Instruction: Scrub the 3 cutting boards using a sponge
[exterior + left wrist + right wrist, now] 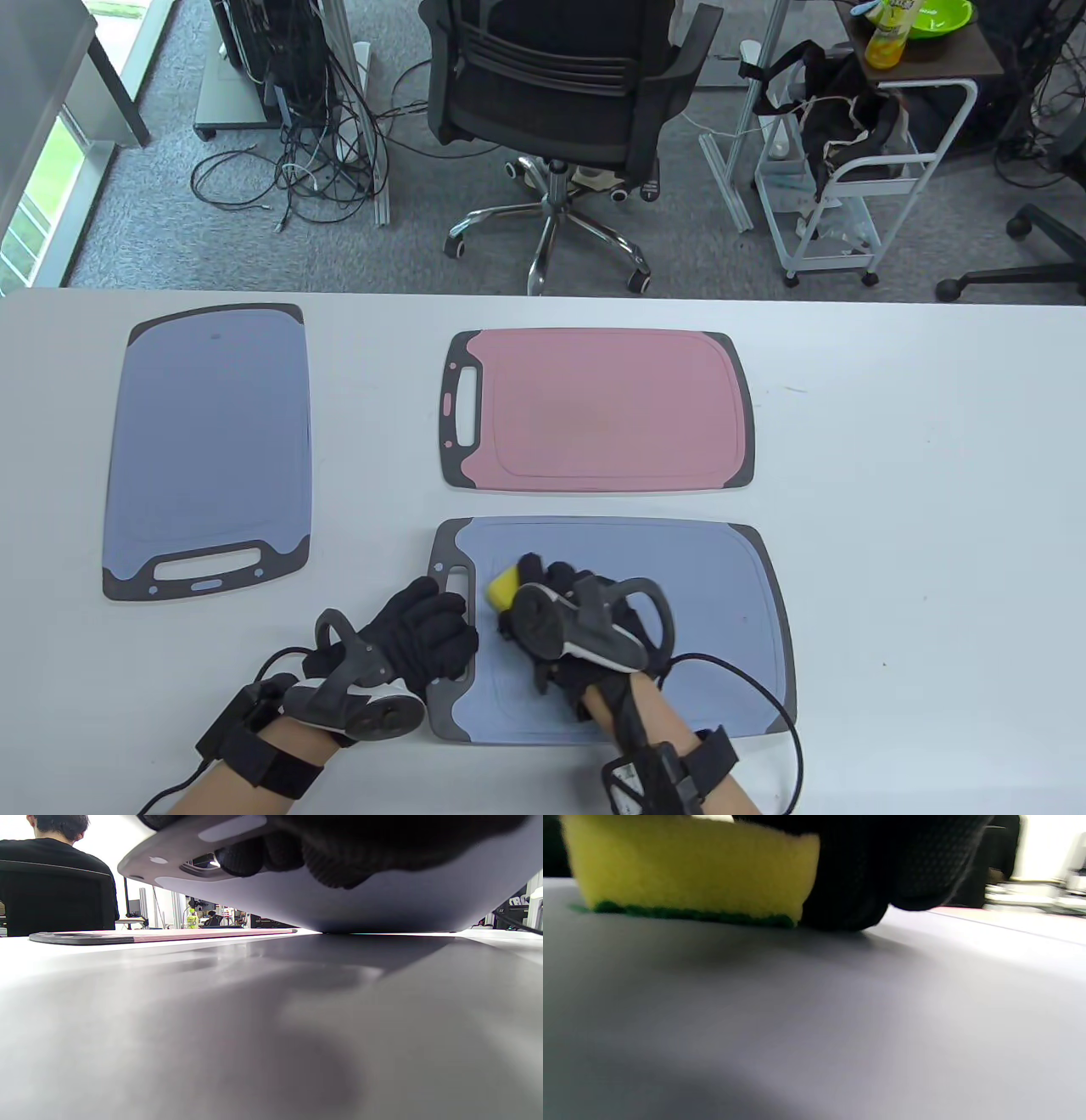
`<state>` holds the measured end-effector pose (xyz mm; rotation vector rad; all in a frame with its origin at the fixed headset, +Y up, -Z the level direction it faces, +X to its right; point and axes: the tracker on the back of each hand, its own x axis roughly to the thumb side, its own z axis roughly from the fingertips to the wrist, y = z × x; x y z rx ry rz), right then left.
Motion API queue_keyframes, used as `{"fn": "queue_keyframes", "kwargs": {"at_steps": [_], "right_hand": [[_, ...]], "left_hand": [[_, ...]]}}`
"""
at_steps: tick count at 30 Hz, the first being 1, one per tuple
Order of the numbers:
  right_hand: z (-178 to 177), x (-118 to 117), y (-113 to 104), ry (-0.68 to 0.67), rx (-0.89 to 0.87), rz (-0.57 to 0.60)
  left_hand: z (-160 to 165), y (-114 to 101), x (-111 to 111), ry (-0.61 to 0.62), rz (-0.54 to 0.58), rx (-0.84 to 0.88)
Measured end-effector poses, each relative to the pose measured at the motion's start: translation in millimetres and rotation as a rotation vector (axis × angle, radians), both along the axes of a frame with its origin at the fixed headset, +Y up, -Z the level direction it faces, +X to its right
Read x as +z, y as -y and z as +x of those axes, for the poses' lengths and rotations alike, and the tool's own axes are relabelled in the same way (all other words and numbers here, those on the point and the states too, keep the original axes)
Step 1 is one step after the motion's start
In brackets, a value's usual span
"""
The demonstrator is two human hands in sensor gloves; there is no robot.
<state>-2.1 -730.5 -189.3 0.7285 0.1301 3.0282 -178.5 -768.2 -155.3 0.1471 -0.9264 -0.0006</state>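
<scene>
Right wrist view shows the yellow sponge (687,870) pressed green side down on the near blue cutting board (840,1005), grasped in the right hand (564,624). That board lies at the near middle of the white desk (916,475). The left hand (424,628) clamps its left handle end, fingers (271,855) curled through the slot. The pink cutting board (602,407) lies just beyond; another blue cutting board (212,441) sits far left.

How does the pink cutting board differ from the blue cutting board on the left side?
The pink cutting board lies crosswise with its handle at the left; the left blue cutting board lies lengthwise, handle toward the person. Colours differ. Both have dark ends, lie flat, and no hand touches either.
</scene>
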Motion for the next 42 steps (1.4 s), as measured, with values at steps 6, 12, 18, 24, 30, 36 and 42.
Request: {"fn": "queue_keyframes", "kwargs": {"at_steps": [6,12,18,24,30,36,42], "right_hand": [[76.6,-16.0,9.6,0.285,0.062,-0.012],[234.8,-16.6,32.2,0.885,0.064,-0.090],[201.1,-22.5,24.1,0.695,0.069,-0.096],[28.3,9.9,0.9,0.088,-0.041,-0.062],[18.9,13.1,-0.7,0.080,0.069,0.028],[196.3,-16.8,20.4,0.732,0.113,-0.206],[250.8,-3.8,34.0,0.934,-0.059,-0.193]], "left_hand": [[-0.8,-0.1,0.3,-0.004,0.000,0.002],[-1.2,-0.1,0.6,-0.005,0.001,0.006],[-1.5,-0.2,1.0,-0.006,0.005,0.010],[-1.8,-0.2,1.0,-0.005,0.006,0.008],[-2.4,-0.2,1.4,-0.009,0.010,0.013],[-2.1,-0.5,1.6,-0.009,0.010,0.015],[-1.8,-0.2,1.9,-0.010,0.013,0.021]]}}
